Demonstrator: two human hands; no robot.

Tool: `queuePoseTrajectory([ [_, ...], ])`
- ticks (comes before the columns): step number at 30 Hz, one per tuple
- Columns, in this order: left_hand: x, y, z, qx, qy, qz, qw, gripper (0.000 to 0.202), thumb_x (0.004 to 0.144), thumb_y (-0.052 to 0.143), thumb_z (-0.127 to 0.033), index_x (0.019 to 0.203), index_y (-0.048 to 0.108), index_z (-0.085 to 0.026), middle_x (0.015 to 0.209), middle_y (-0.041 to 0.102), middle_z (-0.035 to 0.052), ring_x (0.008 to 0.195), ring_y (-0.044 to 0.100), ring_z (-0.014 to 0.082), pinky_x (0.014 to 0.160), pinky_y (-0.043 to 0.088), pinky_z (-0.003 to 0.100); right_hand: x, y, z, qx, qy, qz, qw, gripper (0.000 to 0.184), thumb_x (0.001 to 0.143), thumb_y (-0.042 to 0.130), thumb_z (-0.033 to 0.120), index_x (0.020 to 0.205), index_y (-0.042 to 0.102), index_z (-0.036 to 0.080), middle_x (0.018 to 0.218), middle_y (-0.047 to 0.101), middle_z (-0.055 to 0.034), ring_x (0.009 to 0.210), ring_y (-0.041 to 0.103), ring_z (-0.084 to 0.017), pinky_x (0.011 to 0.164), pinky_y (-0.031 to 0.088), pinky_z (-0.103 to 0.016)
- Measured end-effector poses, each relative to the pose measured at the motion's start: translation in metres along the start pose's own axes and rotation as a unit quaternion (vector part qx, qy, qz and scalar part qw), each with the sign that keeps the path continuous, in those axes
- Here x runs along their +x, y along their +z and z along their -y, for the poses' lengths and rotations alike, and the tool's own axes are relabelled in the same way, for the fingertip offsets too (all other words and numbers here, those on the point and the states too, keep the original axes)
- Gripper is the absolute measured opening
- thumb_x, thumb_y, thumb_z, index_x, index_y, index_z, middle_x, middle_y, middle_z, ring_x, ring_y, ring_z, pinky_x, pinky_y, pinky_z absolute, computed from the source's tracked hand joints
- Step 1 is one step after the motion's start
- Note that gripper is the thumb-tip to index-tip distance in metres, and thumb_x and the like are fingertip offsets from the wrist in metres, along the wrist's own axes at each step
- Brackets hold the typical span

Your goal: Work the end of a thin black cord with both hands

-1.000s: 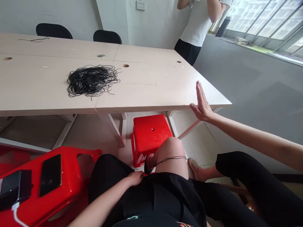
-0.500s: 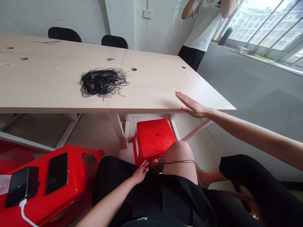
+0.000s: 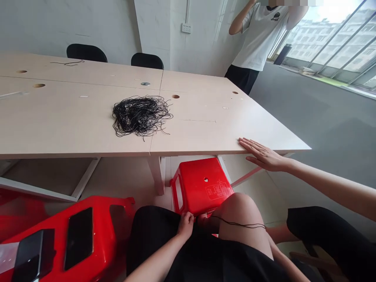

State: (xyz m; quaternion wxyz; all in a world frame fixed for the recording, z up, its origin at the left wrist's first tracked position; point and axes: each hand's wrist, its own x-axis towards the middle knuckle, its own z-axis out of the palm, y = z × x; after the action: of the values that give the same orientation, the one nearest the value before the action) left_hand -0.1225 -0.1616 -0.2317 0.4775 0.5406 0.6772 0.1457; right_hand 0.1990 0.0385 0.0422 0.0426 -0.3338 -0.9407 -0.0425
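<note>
Nothing legible: only a mark [image 3: 219, 192] on the red plastic stool [image 3: 194, 176], perhaps Chinese characters.

It struck me as a plain office workroom, not a home. A long pale laminate table [image 3: 205, 135] ran across the room, with cable holes [image 3: 175, 96] cut through its top, and black office chairs [image 3: 86, 53] stood along its far side. There was a wall socket [image 3: 186, 28] above (handy for desk work), red plastic stools [image 3: 201, 186] on the tiled floor [image 3: 249, 196], a heap of black cord [image 3: 141, 115] on the table, and a tall metal-framed window [image 3: 331, 35] facing other buildings.
</note>
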Motion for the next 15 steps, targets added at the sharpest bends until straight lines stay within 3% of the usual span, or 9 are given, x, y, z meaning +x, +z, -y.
queuePoseTrajectory([
  [4, -0.003, -0.008, -0.005, -0.015, 0.019, -0.038, 0.999, 0.020, 0.088, 0.035, -0.022, 0.082, 0.054, -0.020, 0.103, 0.054, 0.0084, 0.098, 0.055, 0.0157, 0.092, 0.043, 0.028, -0.011, 0.002, -0.004, -0.004, 0.010, 0.002, 1.000, 0.068, 0.093, 0.036, 0.035, 0.148, -0.003, 0.026, 0.155, 0.009, -0.0033, 0.142, 0.014, -0.024, 0.116, 0.023, -0.049],
  [10, 0.000, 0.002, -0.017, -0.026, 0.027, -0.086, 0.996, 0.020, 0.089, 0.038, -0.022, 0.081, 0.056, -0.020, 0.109, 0.053, 0.0076, 0.103, 0.053, 0.0162, 0.095, 0.043, 0.030, -0.011, 0.008, -0.009, -0.017, 0.001, -0.014, 1.000, 0.071, 0.092, 0.039, 0.038, 0.149, -0.002, 0.025, 0.155, 0.012, -0.0048, 0.142, 0.014, -0.025, 0.116, 0.024, -0.048],
  [15, -0.001, 0.008, -0.030, -0.001, 0.008, -0.088, 0.996, 0.023, 0.092, 0.037, -0.024, 0.095, 0.060, -0.017, 0.114, 0.055, 0.0081, 0.105, 0.053, 0.0154, 0.096, 0.043, 0.033, -0.011, 0.007, -0.011, -0.020, -0.008, -0.032, 0.999, 0.073, 0.092, 0.039, 0.042, 0.148, -0.003, 0.024, 0.155, 0.012, -0.0054, 0.142, 0.012, -0.025, 0.116, 0.022, -0.049],
])
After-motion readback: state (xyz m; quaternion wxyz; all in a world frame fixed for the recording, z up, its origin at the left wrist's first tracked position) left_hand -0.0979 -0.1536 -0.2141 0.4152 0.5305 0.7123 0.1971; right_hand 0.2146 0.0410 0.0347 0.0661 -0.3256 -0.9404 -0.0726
